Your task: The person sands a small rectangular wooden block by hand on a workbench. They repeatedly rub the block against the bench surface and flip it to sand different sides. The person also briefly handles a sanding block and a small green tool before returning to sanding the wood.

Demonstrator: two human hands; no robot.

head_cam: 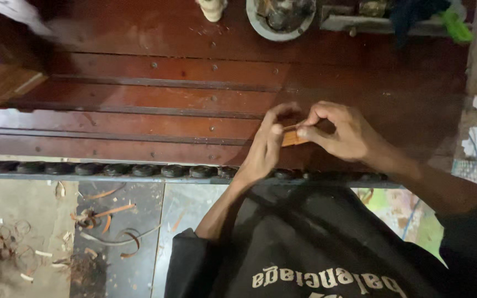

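Black shirt (326, 243), hands' half-hidden wood piece (291, 136)

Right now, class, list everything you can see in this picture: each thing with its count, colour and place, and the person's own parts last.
small wooden piece: one, light orange-brown, pinched between both hands over the panel
wooden panel: one, dark red-brown, with ridges and nail heads, across the middle
row of round knobs: one row, black, along the panel's near edge
bowl: one, grey, top centre, contents unclear
cloth: one, dark blue, top right, beside something green
wood shavings: many, orange-brown, on the floor lower left
floor: grey, dusty, lower left
left hand: one, fingers on the piece's left end
right hand: one, pinch grip on its right end
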